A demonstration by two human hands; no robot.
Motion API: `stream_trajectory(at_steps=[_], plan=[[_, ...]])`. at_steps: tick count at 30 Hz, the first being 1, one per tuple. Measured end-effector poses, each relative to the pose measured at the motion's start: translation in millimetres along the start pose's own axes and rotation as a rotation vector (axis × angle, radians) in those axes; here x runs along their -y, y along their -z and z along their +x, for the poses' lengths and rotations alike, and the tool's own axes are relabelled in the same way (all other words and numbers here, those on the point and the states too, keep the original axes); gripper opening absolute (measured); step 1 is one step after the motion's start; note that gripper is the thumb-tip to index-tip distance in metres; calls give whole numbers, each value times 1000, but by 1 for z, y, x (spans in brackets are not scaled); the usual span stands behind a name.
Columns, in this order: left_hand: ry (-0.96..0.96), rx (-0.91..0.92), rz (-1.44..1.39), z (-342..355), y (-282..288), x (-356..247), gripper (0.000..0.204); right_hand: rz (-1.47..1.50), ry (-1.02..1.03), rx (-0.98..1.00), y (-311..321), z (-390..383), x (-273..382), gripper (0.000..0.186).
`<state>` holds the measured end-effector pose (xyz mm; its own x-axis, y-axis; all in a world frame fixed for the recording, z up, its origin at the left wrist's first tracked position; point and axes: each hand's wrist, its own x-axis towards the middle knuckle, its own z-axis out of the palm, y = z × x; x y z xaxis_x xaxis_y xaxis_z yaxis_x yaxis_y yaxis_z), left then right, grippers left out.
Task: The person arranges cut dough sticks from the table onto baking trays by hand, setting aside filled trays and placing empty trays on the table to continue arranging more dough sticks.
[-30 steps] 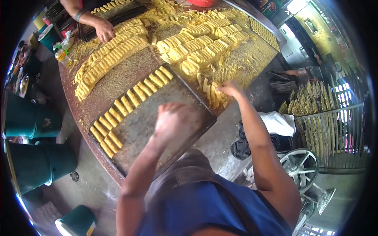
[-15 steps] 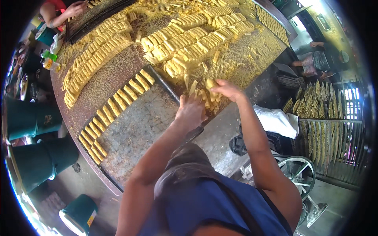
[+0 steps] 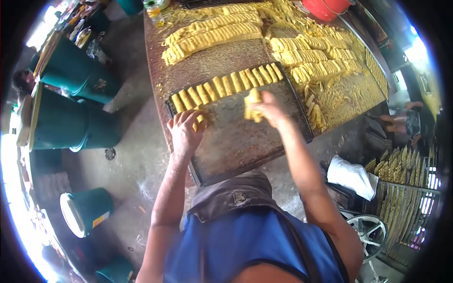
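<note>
A dark metal baking tray (image 3: pixel 236 146) lies at the near edge of the table. A row of yellow, crumb-coated dough sticks (image 3: pixel 225 86) runs along its far side. My left hand (image 3: pixel 184 131) is at the tray's left edge, its fingers curled over dough sticks (image 3: pixel 197 120) just below the row. Over the middle of the tray, my right hand (image 3: pixel 272 110), smeared by motion, grips a small bunch of dough sticks (image 3: pixel 253 104). A few loose sticks (image 3: pixel 315 113) lie on the table just right of the tray.
Long stacked rows of dough sticks (image 3: pixel 214 35) and more piles (image 3: pixel 316 54) cover the crumb-strewn table. A red bucket (image 3: pixel 325 8) stands at the far right. Green bins (image 3: pixel 61 120) stand on the left; a white bag (image 3: pixel 351 177) and handwheel (image 3: pixel 368 236) are at the right.
My view has turned so the tray is more central. Both hands have left the loose sticks at the tray's right: the left to the tray's left edge, the right over its middle with sticks.
</note>
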<state>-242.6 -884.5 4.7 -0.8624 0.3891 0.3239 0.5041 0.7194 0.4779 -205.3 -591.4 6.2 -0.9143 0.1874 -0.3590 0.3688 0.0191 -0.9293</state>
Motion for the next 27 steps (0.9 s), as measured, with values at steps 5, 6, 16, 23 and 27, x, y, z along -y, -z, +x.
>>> stream_trajectory(at_steps=[5,6,16,23,27], plan=[[-80,92,8,-23,10,32,38,-324,112,-85,-135,16,6,42],[-78,89,2,-23,9,32,38,-448,129,-124,-143,19,8,49],[-128,185,23,0,-7,9,42,-833,108,-192,-129,31,8,43],[-113,78,71,-2,-21,-4,42,-674,215,-74,-101,37,-4,38],[-47,67,54,3,-27,-15,46,-592,202,4,-89,48,-12,38]])
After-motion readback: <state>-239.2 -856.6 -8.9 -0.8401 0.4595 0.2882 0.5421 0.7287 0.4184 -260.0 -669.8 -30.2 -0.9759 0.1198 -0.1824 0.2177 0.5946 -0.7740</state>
